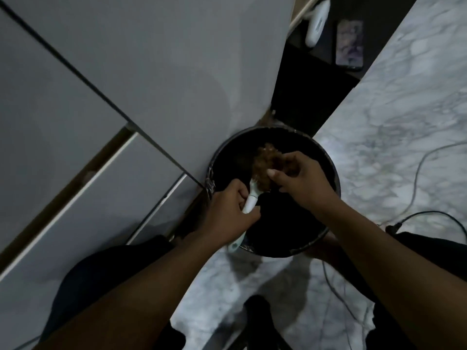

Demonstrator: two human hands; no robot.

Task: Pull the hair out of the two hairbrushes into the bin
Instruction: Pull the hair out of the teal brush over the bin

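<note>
Left hand [231, 210] clenches the white hairbrush [252, 198] handle at frame centre over the round black bin [333, 178], while the right hand [300, 178] pinches brown hair [265, 165] on its head.

Brown hair [265, 165], marbled grey floor [394, 117]

I see both forearms bare to the hands, no rings or watch visible, and dark clothing [106, 279] over my knees.

The left hand [231, 210] hides most of the hairbrush [250, 202] handle. Brown hair [265, 168] covers the bristles (a blurry clump). The bin [333, 173] inside is too dark.
</note>
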